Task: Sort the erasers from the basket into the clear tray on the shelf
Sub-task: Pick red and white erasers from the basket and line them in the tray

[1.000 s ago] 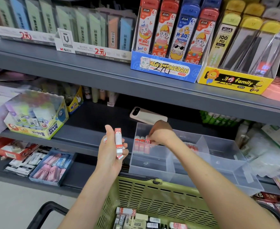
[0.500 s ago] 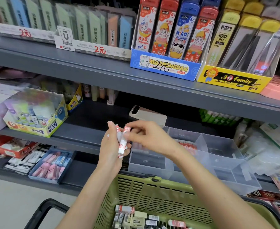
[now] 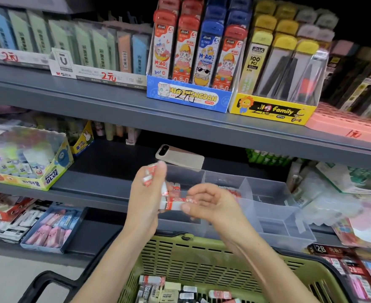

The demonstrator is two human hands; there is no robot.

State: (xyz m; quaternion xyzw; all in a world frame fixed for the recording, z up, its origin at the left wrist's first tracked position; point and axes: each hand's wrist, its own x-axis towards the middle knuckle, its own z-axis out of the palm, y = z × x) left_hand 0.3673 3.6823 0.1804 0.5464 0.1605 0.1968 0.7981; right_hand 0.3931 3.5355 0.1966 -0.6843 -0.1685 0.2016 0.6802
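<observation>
My left hand (image 3: 146,200) is raised just in front of the clear tray (image 3: 289,235), at its left end. Its fingers are curled round a small bunch of wrapped erasers (image 3: 150,176), which stand upright in my grip; motion blur keeps me from counting them. My right hand (image 3: 210,206) is close beside it, also in front of the tray's left end. Its thumb and fingertips pinch one red-and-white eraser (image 3: 175,203), which lies level, its far end against my left palm.

The tray sits on the grey shelf (image 3: 105,189) and is split into compartments by clear walls. In its left rear compartment a few standing erasers (image 3: 176,186) show between my two hands. More red wrappers show through the wall of the next compartment to the right, too blurred to make out.

Below the tray's front edge is the green basket (image 3: 202,256), and loose erasers (image 3: 171,289) lie in a heap on its bottom. Behind the tray, a phone (image 3: 180,157) lies flat with its camera towards the left. Well to the left of the tray, on the same shelf, stands a box of glue sticks (image 3: 27,158).
</observation>
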